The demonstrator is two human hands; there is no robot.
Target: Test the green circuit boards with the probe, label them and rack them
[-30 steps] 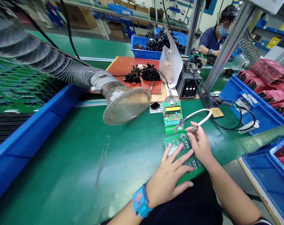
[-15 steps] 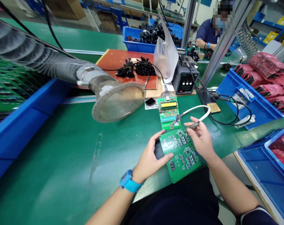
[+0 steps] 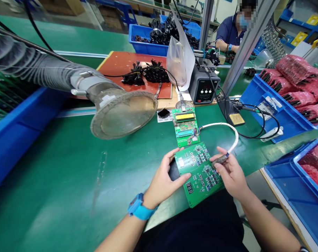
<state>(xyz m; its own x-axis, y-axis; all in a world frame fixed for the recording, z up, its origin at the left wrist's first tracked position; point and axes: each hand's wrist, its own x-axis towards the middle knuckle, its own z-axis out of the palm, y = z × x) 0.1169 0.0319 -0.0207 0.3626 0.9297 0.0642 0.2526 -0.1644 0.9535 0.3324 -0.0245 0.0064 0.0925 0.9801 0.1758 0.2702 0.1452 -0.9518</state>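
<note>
While the left hand (image 3: 164, 178) clamps the circuit board's (image 3: 198, 173) left edge, the right hand (image 3: 231, 175) pinches a probe (image 3: 220, 160) over its right side

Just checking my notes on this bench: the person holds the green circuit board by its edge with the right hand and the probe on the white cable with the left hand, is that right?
The hands are swapped. In the head view, the left hand, the one with the blue wristband, holds the green circuit board by its edge, and the right hand holds the probe on the white cable.
</note>
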